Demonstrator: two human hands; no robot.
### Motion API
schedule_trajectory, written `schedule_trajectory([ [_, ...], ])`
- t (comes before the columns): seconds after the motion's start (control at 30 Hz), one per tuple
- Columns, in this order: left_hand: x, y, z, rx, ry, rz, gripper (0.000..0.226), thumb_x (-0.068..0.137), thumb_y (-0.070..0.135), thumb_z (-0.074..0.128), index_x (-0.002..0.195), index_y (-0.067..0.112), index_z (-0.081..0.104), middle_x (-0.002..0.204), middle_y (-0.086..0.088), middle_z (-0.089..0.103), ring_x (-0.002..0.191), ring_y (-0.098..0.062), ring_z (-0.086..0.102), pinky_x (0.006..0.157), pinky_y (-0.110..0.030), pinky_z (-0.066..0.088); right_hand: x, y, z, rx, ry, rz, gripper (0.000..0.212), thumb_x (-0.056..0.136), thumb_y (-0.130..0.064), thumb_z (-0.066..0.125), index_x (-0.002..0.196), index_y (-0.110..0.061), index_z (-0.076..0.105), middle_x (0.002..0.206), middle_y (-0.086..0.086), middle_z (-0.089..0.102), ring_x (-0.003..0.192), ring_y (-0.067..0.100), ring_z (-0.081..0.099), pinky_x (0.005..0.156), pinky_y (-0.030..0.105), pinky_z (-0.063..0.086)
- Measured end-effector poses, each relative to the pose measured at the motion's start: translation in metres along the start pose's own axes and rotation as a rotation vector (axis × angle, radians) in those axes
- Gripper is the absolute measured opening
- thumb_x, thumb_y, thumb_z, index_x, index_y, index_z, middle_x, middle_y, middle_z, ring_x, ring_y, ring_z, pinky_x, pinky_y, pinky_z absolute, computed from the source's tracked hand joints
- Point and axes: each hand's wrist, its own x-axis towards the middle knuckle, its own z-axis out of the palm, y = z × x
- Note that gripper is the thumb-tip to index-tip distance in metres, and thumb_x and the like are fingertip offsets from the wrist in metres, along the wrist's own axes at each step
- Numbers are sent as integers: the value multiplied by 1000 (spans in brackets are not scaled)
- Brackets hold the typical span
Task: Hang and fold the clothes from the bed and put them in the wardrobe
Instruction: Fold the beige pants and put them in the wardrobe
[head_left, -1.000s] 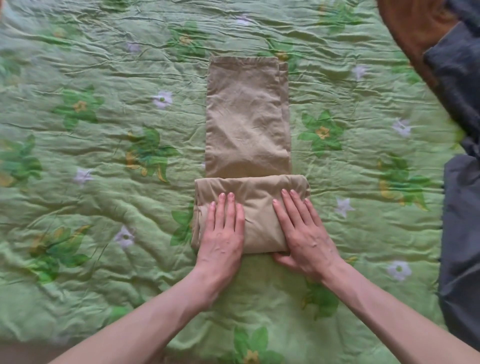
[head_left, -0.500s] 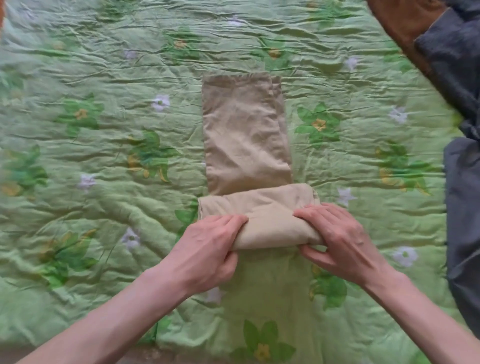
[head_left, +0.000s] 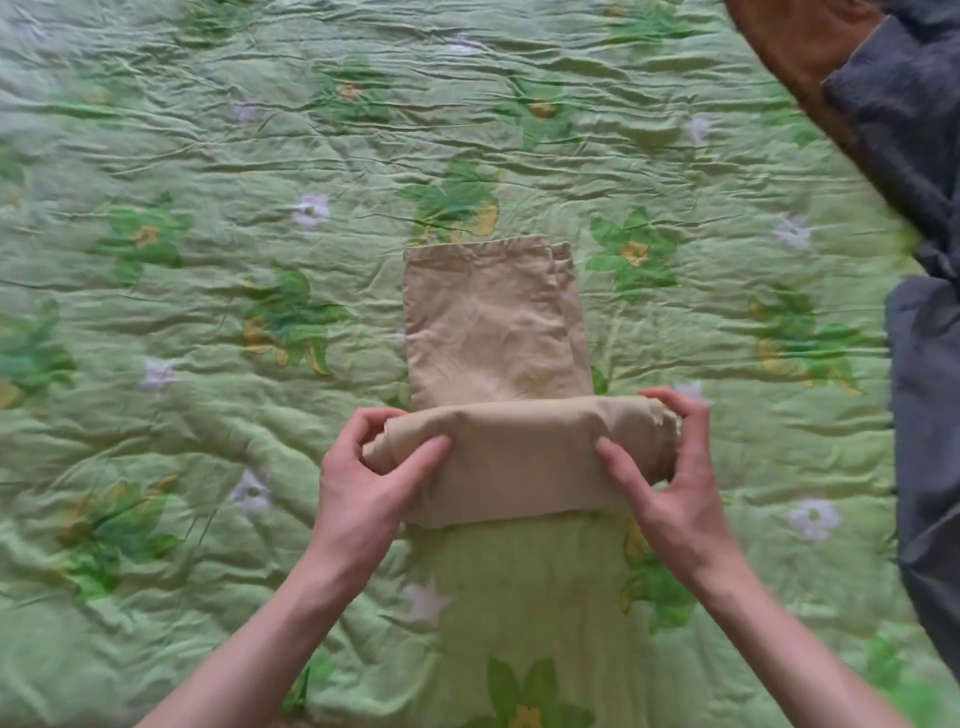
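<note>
Beige trousers (head_left: 488, 322) lie lengthwise on the green flowered bedspread (head_left: 208, 364), their near end rolled into a thick fold (head_left: 519, 457). My left hand (head_left: 363, 483) grips the left end of that fold, thumb on top and fingers curled under it. My right hand (head_left: 670, 467) grips the right end the same way, fingers wrapped over the far side. The fold is lifted slightly off the bedspread. The far, flat part of the trousers stays on the bed.
A pile of dark grey clothing (head_left: 930, 415) lies along the right edge of the bed. A brown garment (head_left: 800, 57) sits at the top right beside more grey fabric (head_left: 893, 104).
My hands went from pressing flat on the fold to gripping its two ends. The fold has been rolled forward over the flat part, which now looks shorter.
</note>
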Motion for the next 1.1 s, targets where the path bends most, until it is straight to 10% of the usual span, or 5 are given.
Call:
schedule_trajectory([
  [0.1, 11, -11, 14, -118, 105, -79, 50, 76, 44, 80, 111, 11, 64, 91, 2, 74, 81, -8, 67, 72, -20, 55, 7, 7, 28, -13, 138, -58, 66, 94, -39, 66, 149, -18, 36, 132, -43, 43, 119, -17, 48, 96, 3, 37],
  [0.3, 34, -22, 30, 44, 132, -35, 41, 100, 36, 64, 132, 20, 43, 116, 11, 59, 99, 9, 60, 82, -1, 40, 25, 25, 56, -206, 302, -126, 64, 104, -38, 47, 157, -8, 29, 156, 9, 41, 140, 7, 38, 110, 3, 25],
  [0.43, 39, -37, 40, 293, 129, 75, 62, 106, 32, 54, 158, 22, 22, 153, -9, 39, 142, -22, 40, 119, -28, 28, 33, 39, 63, -477, 277, -167, 59, 106, -35, 42, 158, -8, 34, 153, 14, 44, 141, 27, 44, 116, 23, 31],
  [0.6, 36, -54, 49, 887, 174, 562, 70, 97, 2, 52, 163, 14, 32, 169, -20, 21, 156, -36, 23, 127, -52, 21, 33, 51, 69, -677, 248, -125, 61, 107, -38, 33, 161, -10, 30, 168, 12, 26, 154, 27, 30, 122, 44, 30],
  [1.1, 46, -63, 40, 1201, -202, 648, 96, 86, 68, 60, 164, 21, 28, 171, -27, 7, 158, -48, 4, 125, -65, 18, 52, 67, 68, -751, 98, -153, 66, 105, -33, 29, 164, -8, 14, 173, 11, 6, 161, 24, 5, 129, 49, 14],
])
